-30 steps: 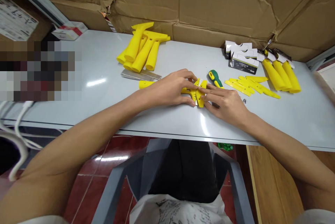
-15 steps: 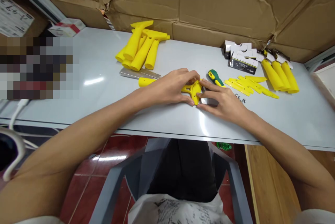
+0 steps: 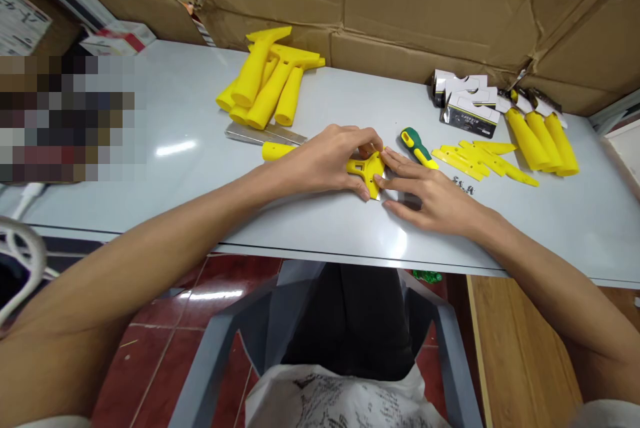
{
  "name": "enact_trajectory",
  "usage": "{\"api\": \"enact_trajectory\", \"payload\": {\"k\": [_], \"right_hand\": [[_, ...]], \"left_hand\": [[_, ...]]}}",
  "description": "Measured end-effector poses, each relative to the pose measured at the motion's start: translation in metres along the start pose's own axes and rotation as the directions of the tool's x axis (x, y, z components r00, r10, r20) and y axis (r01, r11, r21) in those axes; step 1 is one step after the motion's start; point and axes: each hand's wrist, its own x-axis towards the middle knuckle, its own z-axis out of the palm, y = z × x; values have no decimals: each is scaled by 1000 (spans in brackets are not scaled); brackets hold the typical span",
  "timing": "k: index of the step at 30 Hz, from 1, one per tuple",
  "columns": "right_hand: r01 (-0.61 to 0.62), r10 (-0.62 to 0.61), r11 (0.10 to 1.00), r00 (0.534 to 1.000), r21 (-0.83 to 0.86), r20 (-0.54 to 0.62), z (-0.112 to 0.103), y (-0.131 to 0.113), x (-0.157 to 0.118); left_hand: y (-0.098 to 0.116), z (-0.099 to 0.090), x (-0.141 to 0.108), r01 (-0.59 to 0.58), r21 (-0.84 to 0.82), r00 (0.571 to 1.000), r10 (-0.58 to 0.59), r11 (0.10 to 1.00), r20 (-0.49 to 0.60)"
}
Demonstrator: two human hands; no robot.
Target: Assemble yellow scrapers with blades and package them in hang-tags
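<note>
Head view: our left hand (image 3: 336, 161) grips the yellow scraper (image 3: 369, 167), which lies crosswise, its wide end against our spread-fingered right hand (image 3: 436, 196).

We wear a white short-sleeved top (image 3: 345, 396), its front printed with dark, sketchy marks and small lettering too blurred to read. Pale hems of our left sleeve (image 3: 55, 423) and right sleeve (image 3: 607, 413) show above the elbows. Black legwear (image 3: 350, 321) covers our lap; our left hand (image 3: 333, 165) and right hand (image 3: 443, 196) are bare, like both forearms (image 3: 215, 211).
</note>
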Motion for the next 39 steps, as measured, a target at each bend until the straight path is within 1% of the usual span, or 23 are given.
{"api": "enact_trajectory", "payload": {"k": [4,6,9,11,14,17,19,21,23,25,27,29,32,34,36,38,39], "right_hand": [[-6,6,1000,1000,-20,6,1,1,-1],[-22,22,999,1000,-24,-3,3,-1,-1],[-48,45,997,997,-52,-59,7,-4,-2],[-78,71,994,994,-78,-86,9,-7,-2],[-108,100,987,992,-118,-72,11,-10,-4],[-91,86,982,996,-163,-37,10,-12,-4],[-83,79,979,996,-188,-27,10,-13,-5],[-90,83,976,996,-199,-43,10,-14,-5],[-94,84,974,995,-205,-58,10,-14,-5],[-70,62,976,997,-204,-50,10,-13,-5],[-35,29,979,999,-200,-35,10,-12,-4],[-10,4,980,1000,-197,-30,9,-11,-3],[24,-26,979,1000,-200,-8,7,-8,-3],[54,-52,979,999,-199,12,5,-6,-3],[68,-69,977,998,-202,1,4,-3,-4],[69,-79,975,996,-213,-40,4,-2,-4],[62,-76,976,995,-211,-59,5,-2,-5]], "left_hand": [[3,-2,-1,11,-22,1000,-11,1000,-12],[6,-5,-1,33,-74,999,-34,997,-8],[9,-7,-1,114,-169,993,-118,979,-17],[9,-7,-1,173,-171,981,-185,970,-56],[7,-4,-1,228,-149,964,-244,962,-103],[6,-4,-1,266,-190,955,-285,945,-80],[8,-9,-2,281,-210,954,-296,936,-44],[11,-17,-4,251,-186,968,-249,950,36],[15,-27,-7,172,-110,976,-154,979,155],[16,-35,-10,81,-5,962,-77,997,260],[15,-38,-11,24,95,951,-52,995,304],[12,-35,-11,6,170,953,-57,985,297],[6,-28,-8,-16,209,966,-39,978,257],[3,-25,-6,-58,182,971,13,982,240],[2,-26,-6,-101,122,976,75,987,203],[3,-28,-7,-114,39,986,108,993,130],[5,-29,-7,-103,-6,991,103,995,83]]}}
